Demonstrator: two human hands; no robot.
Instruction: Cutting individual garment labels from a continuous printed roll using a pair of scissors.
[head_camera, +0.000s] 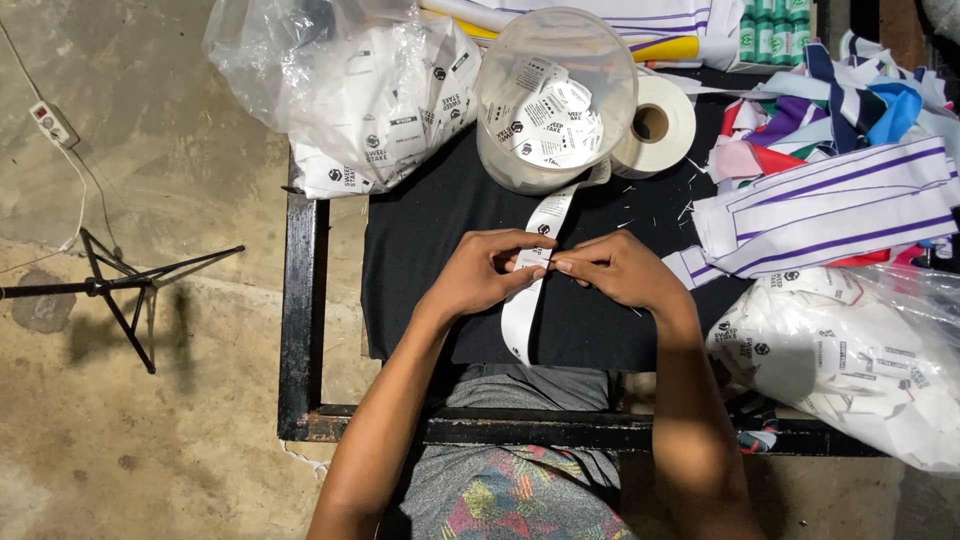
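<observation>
Here, hands: the left hand (487, 272) and right hand (612, 268) are both pinching a white label ribbon (532, 290).
Ribbon: smooth, printed, lying over the black cloth (430, 240).
Tub: the clear round tub (555, 95) is holding cut labels.

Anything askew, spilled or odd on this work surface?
Mostly orderly. Small white thread or paper scraps lie scattered on the black cloth beside the white tape roll. Both hands, left hand and right hand, pinch the white printed label strip.
</observation>
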